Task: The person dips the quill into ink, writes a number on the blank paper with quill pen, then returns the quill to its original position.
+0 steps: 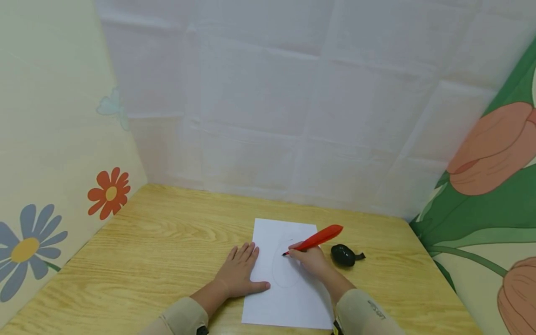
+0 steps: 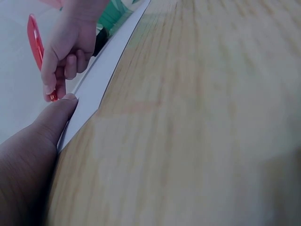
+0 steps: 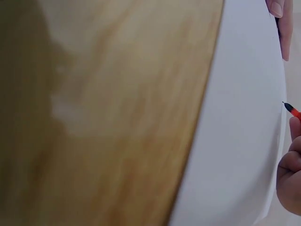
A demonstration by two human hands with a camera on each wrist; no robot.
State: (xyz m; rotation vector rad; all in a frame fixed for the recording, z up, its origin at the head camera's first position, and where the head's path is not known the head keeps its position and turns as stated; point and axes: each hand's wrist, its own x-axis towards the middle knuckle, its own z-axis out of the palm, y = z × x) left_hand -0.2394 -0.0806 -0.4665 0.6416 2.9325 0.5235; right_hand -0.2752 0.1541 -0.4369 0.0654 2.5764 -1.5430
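Observation:
A white sheet of paper (image 1: pixel 289 307) lies on the wooden table, bearing a faint oval outline and a small mark near its top. My right hand (image 1: pixel 315 263) pinches a red feather-shaped pen (image 1: pixel 320 237), its dark tip at the paper inside the oval. In the right wrist view the black pen tip (image 3: pixel 289 107) shows close to the sheet. My left hand (image 1: pixel 240 274) lies flat with fingers spread, the thumb resting on the paper's left edge and the other fingers beside it. The left wrist view shows the left thumb (image 2: pixel 56 115) near the pen.
A glossy black rounded object (image 1: pixel 343 255) with a short tab sits right of the paper, close to my right wrist. The wooden table (image 1: pixel 167 242) meets a white cloth backdrop (image 1: pixel 259 116) behind. Flower-printed panels (image 1: pixel 50 116) stand at both sides.

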